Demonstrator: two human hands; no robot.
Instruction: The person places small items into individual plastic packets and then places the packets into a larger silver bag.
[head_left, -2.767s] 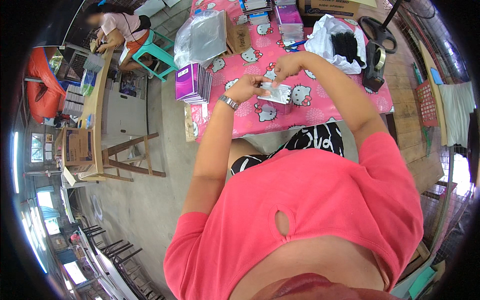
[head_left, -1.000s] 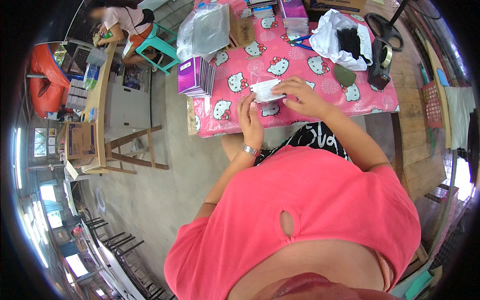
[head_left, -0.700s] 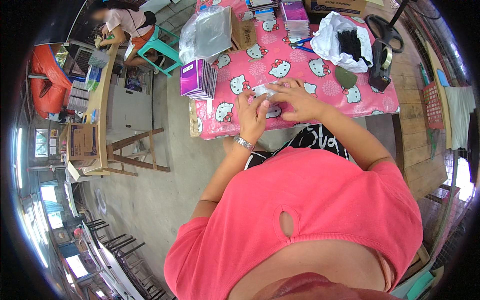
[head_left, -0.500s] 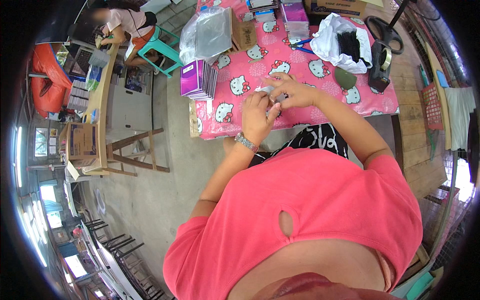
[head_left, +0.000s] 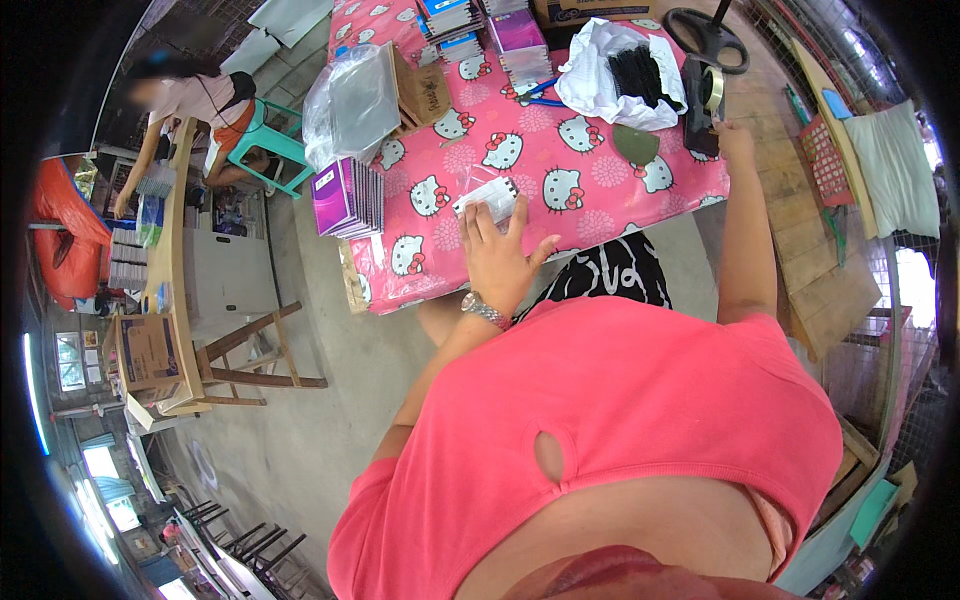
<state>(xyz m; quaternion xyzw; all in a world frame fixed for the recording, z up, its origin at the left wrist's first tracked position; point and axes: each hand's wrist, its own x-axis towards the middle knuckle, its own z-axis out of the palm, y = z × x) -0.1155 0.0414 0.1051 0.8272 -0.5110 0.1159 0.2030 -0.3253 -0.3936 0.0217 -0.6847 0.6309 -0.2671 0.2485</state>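
Left hand (head_left: 497, 262) flat, fingers (head_left: 487, 222) spread, pressing down on small white packet (head_left: 489, 197) on pink cartoon-cat tablecloth (head_left: 590, 170). Packet under and just past fingertips, long axis slanting from near-left to far-right. Right hand (head_left: 733, 140) stretched to far table edge, touching black tape dispenser (head_left: 703, 100); grip there unclear. Purple booklet stack (head_left: 345, 197) left of left-hand fingers.

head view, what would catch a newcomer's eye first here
The pink cartoon-cat tablecloth fills the upper middle. On it the left hand presses a small clear-wrapped white packet, while the right hand reaches to the black tape dispenser at the table's right edge.
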